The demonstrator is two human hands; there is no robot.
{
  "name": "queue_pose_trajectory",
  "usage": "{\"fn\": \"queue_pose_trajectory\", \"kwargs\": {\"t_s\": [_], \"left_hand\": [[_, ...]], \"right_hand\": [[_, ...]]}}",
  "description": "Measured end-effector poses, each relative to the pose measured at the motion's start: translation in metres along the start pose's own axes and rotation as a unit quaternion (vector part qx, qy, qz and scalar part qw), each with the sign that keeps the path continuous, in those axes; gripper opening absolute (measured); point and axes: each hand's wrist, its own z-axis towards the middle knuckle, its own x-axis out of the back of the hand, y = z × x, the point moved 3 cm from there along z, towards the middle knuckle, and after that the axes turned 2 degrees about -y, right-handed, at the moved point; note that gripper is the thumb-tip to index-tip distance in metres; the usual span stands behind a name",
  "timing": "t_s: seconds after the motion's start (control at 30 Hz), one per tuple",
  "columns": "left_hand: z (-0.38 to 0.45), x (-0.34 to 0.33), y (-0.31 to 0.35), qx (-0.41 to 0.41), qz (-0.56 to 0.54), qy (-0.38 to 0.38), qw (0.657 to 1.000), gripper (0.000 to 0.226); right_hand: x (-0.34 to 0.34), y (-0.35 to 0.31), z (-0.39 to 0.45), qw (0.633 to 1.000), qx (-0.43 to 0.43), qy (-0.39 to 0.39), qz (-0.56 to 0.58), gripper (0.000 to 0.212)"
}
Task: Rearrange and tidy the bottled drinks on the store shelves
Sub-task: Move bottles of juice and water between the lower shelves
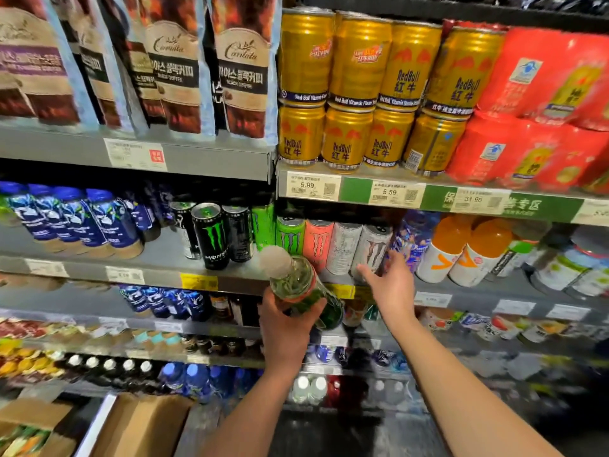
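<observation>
middle shelf (171, 273) | Monster cans (211, 237) | blue bottles (108, 222) | orange bottles (461, 255)

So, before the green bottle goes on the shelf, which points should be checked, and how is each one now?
1. Left hand grips the green bottle: ok.
2. Bottle cap on: ok.
3. Right hand open, fingers at the silver can: ok.
4. Free gap among the cans for the bottle: not ok, they stand side by side.
5. Bottle upright: not ok, it tilts.
6. Space behind the cans: cannot tell.
</observation>
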Motion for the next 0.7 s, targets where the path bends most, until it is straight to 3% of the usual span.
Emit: {"fn": "queue_pose_trajectory", "kwargs": {"t_s": [0.17,0.27,0.5,0.6,0.7], "left_hand": [[-0.011,-0.014,-0.005,0.013,0.003,0.004,1.0,0.058],[-0.02,-0.021,-0.011,0.012,0.015,0.008,1.0,0.058],[-0.052,-0.047,-0.041,0.055,-0.014,0.066,0.996,0.089],[-0.07,-0.055,-0.063,0.093,0.001,0.086,0.992,0.082],[-0.081,-0.067,-0.084,0.091,0.034,0.121,0.988,0.078]], "right_hand": [[0.0,0.041,-0.041,0.994,-0.003,0.066,0.081,0.03],[-0.001,0.067,-0.059,0.994,-0.017,0.05,0.098,0.006],[-0.035,0.143,-0.044,0.991,-0.087,-0.095,0.034,0.025],[-0.052,0.167,-0.024,0.986,-0.102,-0.128,0.034,0.042],[-0.066,0.18,-0.007,0.985,-0.09,-0.142,0.043,0.045]]}}
